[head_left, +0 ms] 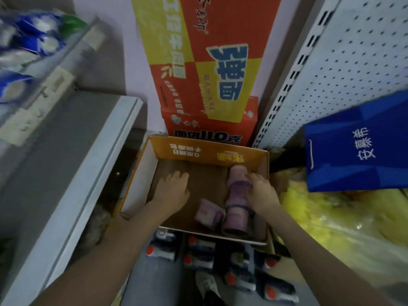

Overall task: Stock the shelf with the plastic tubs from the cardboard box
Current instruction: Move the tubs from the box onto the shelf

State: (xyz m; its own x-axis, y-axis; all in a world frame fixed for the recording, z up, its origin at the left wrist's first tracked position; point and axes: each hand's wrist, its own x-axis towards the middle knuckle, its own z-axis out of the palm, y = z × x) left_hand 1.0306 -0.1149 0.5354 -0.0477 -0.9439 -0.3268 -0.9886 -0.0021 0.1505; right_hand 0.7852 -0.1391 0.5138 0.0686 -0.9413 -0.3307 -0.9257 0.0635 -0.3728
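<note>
Dark packets with red dots (199, 250) are lying on the floor, nearer than both hands. Just beyond them, the open cardboard box (141, 173) is sitting with both hands inside it. The left hand (174, 191) is resting palm down on the box floor with fingers loosely bent, holding nothing. The right hand (263, 194) is gripping a stack of purple plastic tubs (237, 195) lying on its side against the box's right wall. A loose purple tub (208, 214) is lying between the hands, just beside the stack. The grey shelf (72, 173) is running left of the left hand. A blue bag (357, 146) and yellow plastic (331, 217) are sitting right of the right hand. Red-and-yellow cartons (212, 62) are standing beyond the box.
</note>
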